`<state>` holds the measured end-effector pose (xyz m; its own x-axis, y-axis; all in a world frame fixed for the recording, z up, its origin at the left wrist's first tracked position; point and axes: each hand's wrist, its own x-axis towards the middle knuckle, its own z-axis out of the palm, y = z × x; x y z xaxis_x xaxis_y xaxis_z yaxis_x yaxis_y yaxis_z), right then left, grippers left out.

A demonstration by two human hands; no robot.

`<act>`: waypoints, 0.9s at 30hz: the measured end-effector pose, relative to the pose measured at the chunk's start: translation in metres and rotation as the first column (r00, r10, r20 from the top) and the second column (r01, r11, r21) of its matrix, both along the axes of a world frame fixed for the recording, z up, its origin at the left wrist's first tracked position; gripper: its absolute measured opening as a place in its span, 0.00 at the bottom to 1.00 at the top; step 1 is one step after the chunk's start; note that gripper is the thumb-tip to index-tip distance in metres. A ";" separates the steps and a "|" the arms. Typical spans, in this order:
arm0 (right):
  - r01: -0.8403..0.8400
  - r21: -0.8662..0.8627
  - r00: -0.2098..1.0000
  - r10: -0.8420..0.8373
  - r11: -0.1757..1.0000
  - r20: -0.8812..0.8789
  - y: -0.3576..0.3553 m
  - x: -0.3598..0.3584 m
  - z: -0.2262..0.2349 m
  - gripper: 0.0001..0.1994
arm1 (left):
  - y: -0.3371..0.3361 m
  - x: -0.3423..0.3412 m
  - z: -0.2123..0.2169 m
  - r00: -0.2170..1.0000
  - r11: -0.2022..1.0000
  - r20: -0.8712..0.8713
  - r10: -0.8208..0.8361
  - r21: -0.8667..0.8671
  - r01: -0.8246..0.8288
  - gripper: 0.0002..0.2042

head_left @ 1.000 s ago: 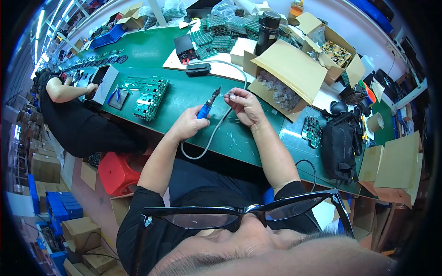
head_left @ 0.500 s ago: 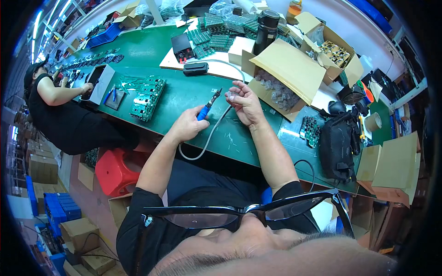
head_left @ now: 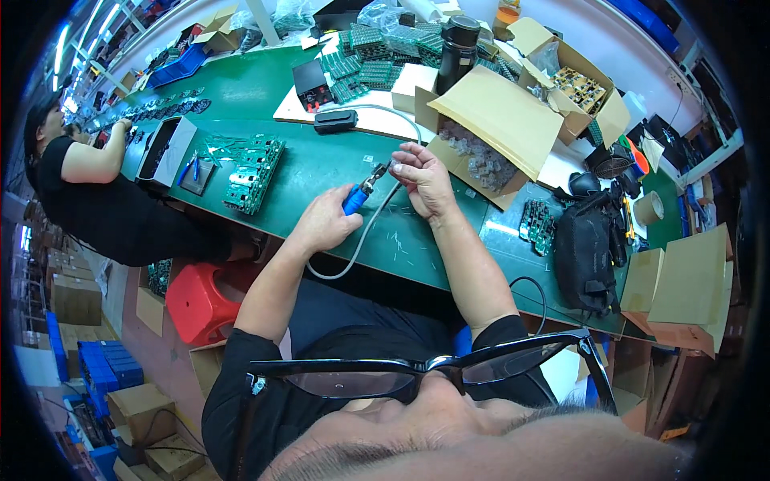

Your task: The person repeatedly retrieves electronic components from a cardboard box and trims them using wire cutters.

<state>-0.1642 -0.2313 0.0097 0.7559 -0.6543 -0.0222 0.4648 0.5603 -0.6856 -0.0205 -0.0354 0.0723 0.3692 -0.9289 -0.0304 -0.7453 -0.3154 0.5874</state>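
Note:
My left hand (head_left: 322, 223) is closed around a blue-handled tool (head_left: 354, 200) with a metal tip, whose exact kind I cannot make out. A grey cable (head_left: 377, 215) loops beneath it across the green bench (head_left: 321, 152). Close to the tip, my right hand (head_left: 427, 184) has thumb and fingers pinched on a small clear plastic piece, mostly hidden by the fingertips. Beyond my right hand, an open cardboard box (head_left: 501, 112) holds many small clear pieces (head_left: 488, 171). Thin pale slivers (head_left: 395, 238) lie scattered below the hands.
Stacked green circuit boards (head_left: 255, 178) are left of my hands; more boards (head_left: 536, 226) and a black bag (head_left: 588, 255) are right. A black case (head_left: 335, 121), a red-black box (head_left: 312, 83) and a dark flask (head_left: 458, 54) stand behind. A person (head_left: 96, 184) works at far left.
The tool's tip has come up against the piece in my right fingers, closing the small gap between them. At far left, the person's arm has moved away from the grey box.

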 end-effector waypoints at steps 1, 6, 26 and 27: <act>0.013 -0.014 1.000 -0.014 1.000 -0.007 0.001 0.000 0.000 0.24 | 0.000 -0.001 0.000 1.000 1.000 0.002 -0.001 0.004 0.001 0.32; 0.043 -0.057 0.998 -0.045 0.997 -0.033 0.002 0.000 0.002 0.27 | 0.001 -0.002 0.000 1.000 1.000 0.002 -0.004 -0.016 0.004 0.32; 0.009 -0.090 0.996 -0.017 0.996 -0.087 0.007 0.002 -0.001 0.20 | 0.008 -0.001 -0.018 0.973 0.997 0.226 0.054 -0.058 -0.042 0.28; 0.015 -0.090 0.996 -0.023 0.996 -0.089 0.007 0.002 0.000 0.20 | 0.009 -0.001 -0.018 0.973 0.997 0.224 0.059 -0.060 -0.047 0.28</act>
<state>-0.1622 -0.2241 0.0097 0.7407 -0.6712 -0.0308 0.4090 0.4867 -0.7719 -0.0213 -0.0265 0.0539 0.4097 -0.9057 0.1091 -0.8433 -0.3304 0.4239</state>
